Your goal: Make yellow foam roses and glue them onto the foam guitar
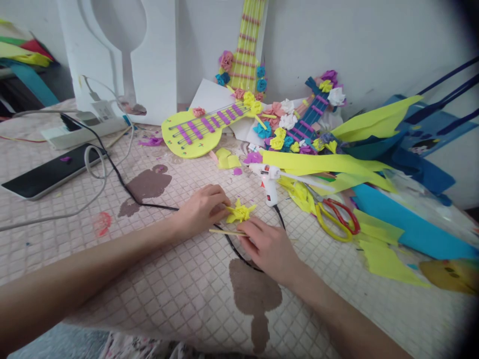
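A yellow crepe paper flower (240, 212) with pointed petals is between my two hands, just above the table. My left hand (204, 209) pinches it at its left side, fingertips closed. My right hand (267, 247) is closed round a thin wooden stick (226, 231) that points left beneath the flower; its fingertips are close to the petals, and I cannot tell if they touch. A white hot glue gun (268, 182) stands just beyond my right hand, its black cord (239, 253) running under both hands.
A small yellow paper guitar (194, 132) lies behind my hands. Others with paper flowers (277, 134) lean at the wall. Red and yellow scissors (339, 219) and crepe paper strips (407, 214) lie right. A phone (52, 172) and power strip (71, 133) lie left on the quilted cloth (168, 299).
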The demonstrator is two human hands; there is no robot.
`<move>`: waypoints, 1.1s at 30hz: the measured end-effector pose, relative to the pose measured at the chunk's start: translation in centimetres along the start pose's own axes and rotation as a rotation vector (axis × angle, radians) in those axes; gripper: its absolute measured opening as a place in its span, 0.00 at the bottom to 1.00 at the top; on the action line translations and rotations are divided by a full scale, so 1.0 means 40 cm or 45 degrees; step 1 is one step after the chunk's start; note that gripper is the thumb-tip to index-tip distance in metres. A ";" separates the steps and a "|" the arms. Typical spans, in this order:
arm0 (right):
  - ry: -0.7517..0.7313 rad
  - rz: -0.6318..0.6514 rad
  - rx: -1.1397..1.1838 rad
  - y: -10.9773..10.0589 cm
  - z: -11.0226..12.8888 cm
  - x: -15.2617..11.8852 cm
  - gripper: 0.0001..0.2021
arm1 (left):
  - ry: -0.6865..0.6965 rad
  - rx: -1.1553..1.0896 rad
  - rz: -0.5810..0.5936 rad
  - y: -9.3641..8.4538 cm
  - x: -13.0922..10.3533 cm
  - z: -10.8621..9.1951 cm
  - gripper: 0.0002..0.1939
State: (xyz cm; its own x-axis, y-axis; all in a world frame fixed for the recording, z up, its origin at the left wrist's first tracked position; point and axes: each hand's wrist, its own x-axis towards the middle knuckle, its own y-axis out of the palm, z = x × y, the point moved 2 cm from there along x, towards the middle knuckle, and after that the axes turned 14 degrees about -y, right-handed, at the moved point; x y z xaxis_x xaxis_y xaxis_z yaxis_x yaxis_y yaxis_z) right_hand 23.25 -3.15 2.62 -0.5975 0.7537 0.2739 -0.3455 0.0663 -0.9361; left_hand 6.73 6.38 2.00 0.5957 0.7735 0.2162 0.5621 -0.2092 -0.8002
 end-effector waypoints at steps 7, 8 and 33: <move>0.087 0.031 -0.140 0.001 -0.032 0.002 0.09 | -0.032 -0.011 -0.014 -0.002 -0.021 -0.002 0.03; 0.112 0.007 -0.124 -0.004 -0.043 0.000 0.09 | -0.027 -0.020 0.007 -0.002 -0.027 -0.002 0.03; 0.265 0.076 -0.192 -0.033 -0.023 -0.007 0.09 | -0.139 -0.197 -0.072 -0.010 -0.034 -0.015 0.03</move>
State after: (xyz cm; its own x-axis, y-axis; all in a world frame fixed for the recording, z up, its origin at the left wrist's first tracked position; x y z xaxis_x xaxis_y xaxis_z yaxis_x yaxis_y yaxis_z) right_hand 24.56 -2.85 3.58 -0.4466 0.8763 0.1807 -0.1930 0.1029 -0.9758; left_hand 6.05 5.06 2.36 0.4997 0.8451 0.1900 0.6794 -0.2464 -0.6911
